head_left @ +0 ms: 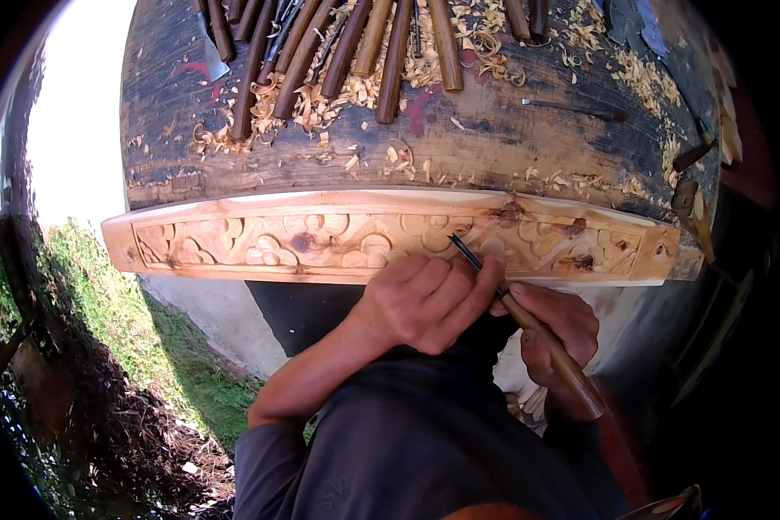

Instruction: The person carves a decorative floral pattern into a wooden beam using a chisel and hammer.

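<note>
A long pale wooden board [321, 201] lies along the near edge of the bench, its face cut with rounded, petal-like relief inside a plain border. Dark knots mark the wood. Both my hands are on one carving gouge [572, 374] with a brown wooden handle and a dark blade. My left hand [433, 299] is closed around the blade, low over the board's front edge. Behind it, my right hand [559, 329] wraps the handle. The blade's tip points up and left onto the carved face, right of the middle; whether it bites into the wood I cannot tell.
Several wooden-handled carving tools [347, 52] lie at the back of the worn bench [485, 152] among curled shavings [650, 87]. One slim tool [572, 109] rests apart at the right. Grass [182, 347] shows on the ground to the left.
</note>
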{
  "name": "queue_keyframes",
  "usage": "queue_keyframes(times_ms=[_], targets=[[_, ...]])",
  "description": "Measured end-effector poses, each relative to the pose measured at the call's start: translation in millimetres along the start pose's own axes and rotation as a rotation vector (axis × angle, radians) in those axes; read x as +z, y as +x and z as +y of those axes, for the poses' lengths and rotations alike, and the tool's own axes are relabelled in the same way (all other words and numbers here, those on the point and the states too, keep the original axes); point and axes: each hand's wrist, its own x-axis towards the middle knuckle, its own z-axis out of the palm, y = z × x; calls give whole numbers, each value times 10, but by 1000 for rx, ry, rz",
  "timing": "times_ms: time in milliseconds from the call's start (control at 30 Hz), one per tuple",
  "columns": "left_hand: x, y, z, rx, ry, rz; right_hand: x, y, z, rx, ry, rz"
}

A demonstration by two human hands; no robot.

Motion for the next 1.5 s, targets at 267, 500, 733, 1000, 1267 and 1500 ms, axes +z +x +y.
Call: queue_keyframes(times_ms=[267, 500, 733, 1000, 1267, 1500], targets=[[90, 216, 168, -32, -101, -26, -351, 262, 8, -114, -68, -27], [260, 136, 138, -31, -79, 95, -413, 449, 0, -146, -5, -112], [233, 167, 141, -60, -95, 80, -444, 540, -49, -138, -53, -138], [227, 129, 136, -108, -142, 66, -472, 740, -265, -29, -123, -180], [192, 154, 127, -187, -181, 77, -564, 955, -448, 106, -94, -336], [190, 160, 148, -176, -158, 55, -573, 843, -190, 16, -9, -337]])
